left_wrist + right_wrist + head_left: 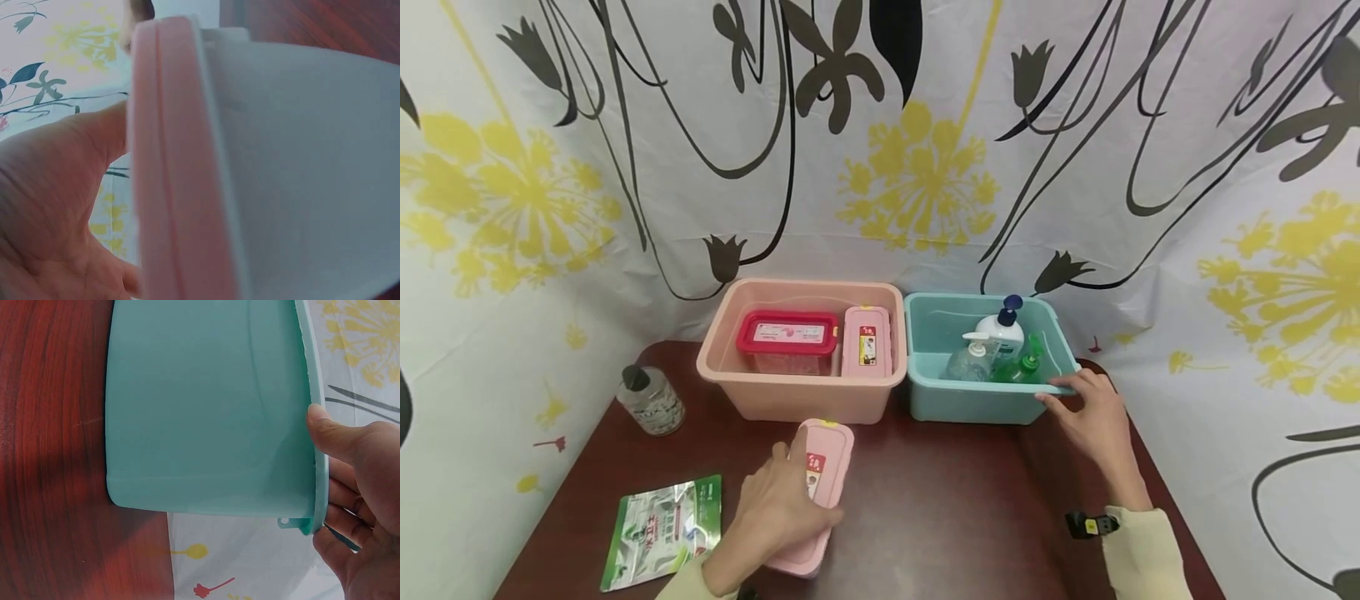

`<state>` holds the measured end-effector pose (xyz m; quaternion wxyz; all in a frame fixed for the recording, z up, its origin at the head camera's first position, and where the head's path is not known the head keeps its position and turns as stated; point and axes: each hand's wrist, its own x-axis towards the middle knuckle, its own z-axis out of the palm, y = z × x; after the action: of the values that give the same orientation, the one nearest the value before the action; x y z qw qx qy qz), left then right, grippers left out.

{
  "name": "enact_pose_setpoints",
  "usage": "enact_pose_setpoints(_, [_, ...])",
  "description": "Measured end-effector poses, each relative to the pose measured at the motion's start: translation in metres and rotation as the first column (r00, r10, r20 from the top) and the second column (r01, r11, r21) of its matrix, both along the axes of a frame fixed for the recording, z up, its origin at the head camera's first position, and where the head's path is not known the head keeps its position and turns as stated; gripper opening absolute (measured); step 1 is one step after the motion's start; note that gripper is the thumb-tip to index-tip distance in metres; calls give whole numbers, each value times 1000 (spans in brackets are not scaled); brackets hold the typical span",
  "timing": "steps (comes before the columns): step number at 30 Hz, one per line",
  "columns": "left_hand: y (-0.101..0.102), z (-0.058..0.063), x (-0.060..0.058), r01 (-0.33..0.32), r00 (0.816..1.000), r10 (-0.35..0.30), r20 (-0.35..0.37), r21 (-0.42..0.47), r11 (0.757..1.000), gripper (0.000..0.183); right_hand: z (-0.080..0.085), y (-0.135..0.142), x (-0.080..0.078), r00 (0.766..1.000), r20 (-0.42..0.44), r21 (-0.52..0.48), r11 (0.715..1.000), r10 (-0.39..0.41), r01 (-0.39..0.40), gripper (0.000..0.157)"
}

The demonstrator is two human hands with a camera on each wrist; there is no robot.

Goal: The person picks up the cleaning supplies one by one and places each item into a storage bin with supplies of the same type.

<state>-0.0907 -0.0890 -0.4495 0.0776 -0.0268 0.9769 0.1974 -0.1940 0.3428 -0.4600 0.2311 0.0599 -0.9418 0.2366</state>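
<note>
Nearest to the person, the left hand (775, 504) curls its fingers and thumb around a pink lidded box (814, 492), which lies on the dark wooden surface (940, 517) in front of the pink tub (760, 392). The box has a small red label; its writing is too small to read. Left of the box lies a green and white pouch (662, 529), with print I cannot read. Right of the pink tub, the right hand (1093, 417) grips the near right rim of the teal tub (955, 400), thumb outside and fingers over the edge. The teal tub holds pump bottles (1000, 342). The pink tub holds a red-lidded box (787, 337) and another pink box (867, 340). A clear jar (651, 400) stands left of the pink tub.
</note>
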Motion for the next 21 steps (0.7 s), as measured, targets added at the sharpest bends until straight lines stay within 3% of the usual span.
enact_pose_setpoints(8, [-10, 4, -1, 75, 997, -76, -33, -23, 997, 119, -1, 0, 0, 1000, 1, -3, 1000, -2, 2, 32])
enact_pose_setpoints(15, [-16, 9, -4, 105, 994, -105, 12, 32, 994, 125, -1, 0, 0, 1000, -4, 9, 1000, -4, 4, 31])
enact_pose_setpoints(21, [-23, 13, -8, 128, 992, -129, 4, 75, 989, 125, -1, 0, 0, 1000, -6, 16, 1000, -2, 2, 32])
